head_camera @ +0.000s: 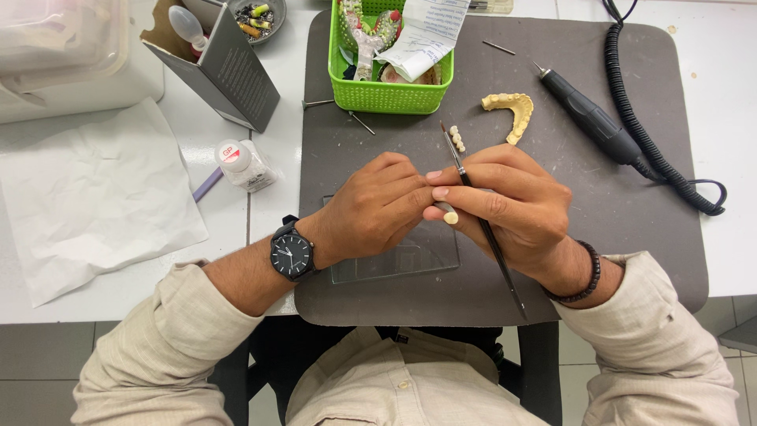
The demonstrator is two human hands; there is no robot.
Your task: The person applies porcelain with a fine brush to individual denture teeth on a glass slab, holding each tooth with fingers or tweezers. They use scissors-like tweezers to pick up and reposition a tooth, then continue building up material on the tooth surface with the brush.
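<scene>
I see both hands meeting over the grey mat [631,237], which I take as my landmark on the white counter [725,118]. The left hand [377,207] is curled, its fingertips pinching a small cream tooth crown [450,217] above the mat's middle. The right hand [505,207] is closed round a thin dark brush [481,213], whose tip points toward the mat's far edge.

I judge the work to be mid-way: the crown is in hand and the brush is off it, so the coating looks unfinished. A short row of crowns [456,139] lies on the mat just beyond the hands, with a cream dental arch model [512,110] to its right and a black handpiece [587,117] further right. A glass slab [410,256] lies on the mat under the hands, and a green basket [386,91] stands at the far edge.
</scene>
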